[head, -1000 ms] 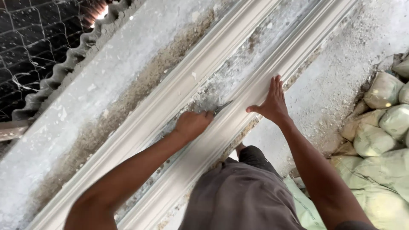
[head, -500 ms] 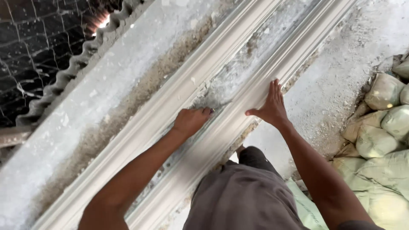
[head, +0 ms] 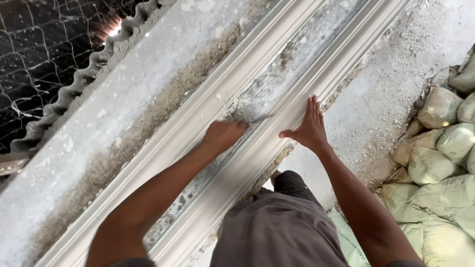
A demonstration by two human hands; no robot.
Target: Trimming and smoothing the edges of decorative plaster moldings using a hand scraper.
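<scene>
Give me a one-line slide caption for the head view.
Left hand scrapes a thin blade along the channel between two white moulded strips while the right hand rests flat on one.

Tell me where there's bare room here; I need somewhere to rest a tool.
Bare room: the wide grey slab between the corrugated sheet edge and the moulding, and dusty floor between moulding and sacks. Crowded: the channel, where the left hand grips a blade, with the right hand flat alongside.
</scene>
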